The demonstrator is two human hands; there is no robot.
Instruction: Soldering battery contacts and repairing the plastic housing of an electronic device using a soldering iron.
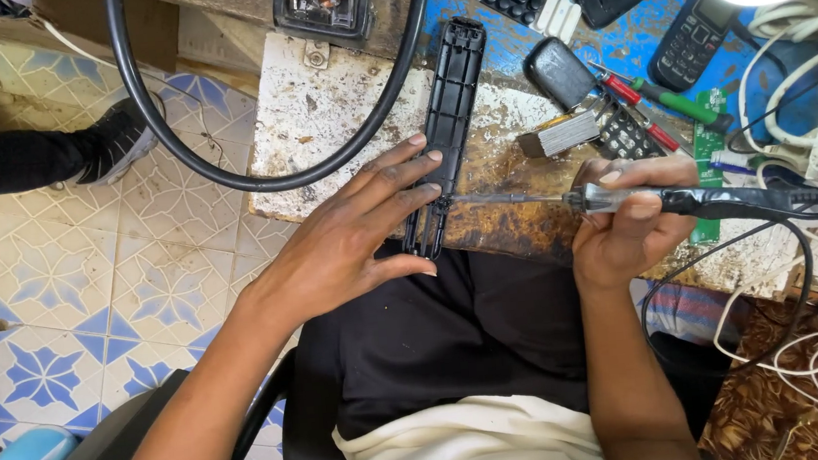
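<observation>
Black plastic, a long remote-control shell (449, 118) lies on the worn tabletop (320, 119). The left hand (351, 240) rests its spread fingers on the shell's near end. The right hand (626, 226) has its grip closed around a soldering iron (663, 200), whose tip touches the shell.

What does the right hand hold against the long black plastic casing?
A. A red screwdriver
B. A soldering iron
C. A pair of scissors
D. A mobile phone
B: the right hand grips a corded soldering iron, its tip at the long black casing that the left hand steadies.
</observation>
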